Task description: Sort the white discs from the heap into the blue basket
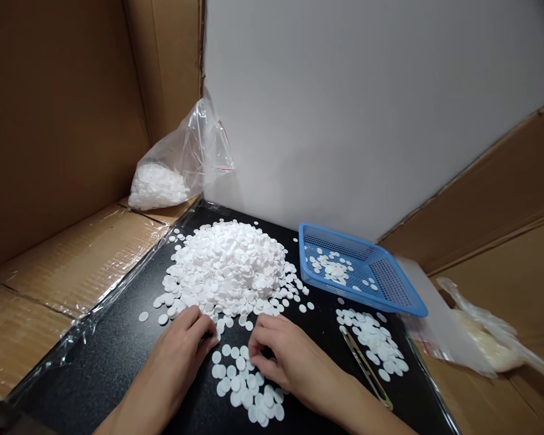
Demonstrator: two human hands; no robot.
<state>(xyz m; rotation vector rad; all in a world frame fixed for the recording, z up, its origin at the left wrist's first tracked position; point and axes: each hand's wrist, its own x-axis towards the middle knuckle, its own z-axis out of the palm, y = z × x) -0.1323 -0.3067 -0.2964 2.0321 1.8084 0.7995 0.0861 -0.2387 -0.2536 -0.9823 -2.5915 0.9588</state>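
A large heap of small round white discs (229,260) lies on the black tabletop (118,362). My left hand (185,338) rests at the heap's near edge, thumb and fingers pinched together at a white disc (217,338). Opposite it, my right hand (283,350) is closed with curled fingers over the near side of the heap; whether a disc is between its fingertips is hidden. Between and below my hands spreads a smaller group of white discs (245,386), some partly under the right hand.
On the right stands a blue perforated basket (392,281) with some discs inside. Metal tweezers (365,365) lie beside another disc group (378,344). A clear bag of white pieces (158,184) sits back left; another plastic bag (485,341) lies right. Cardboard (63,103) walls the left.
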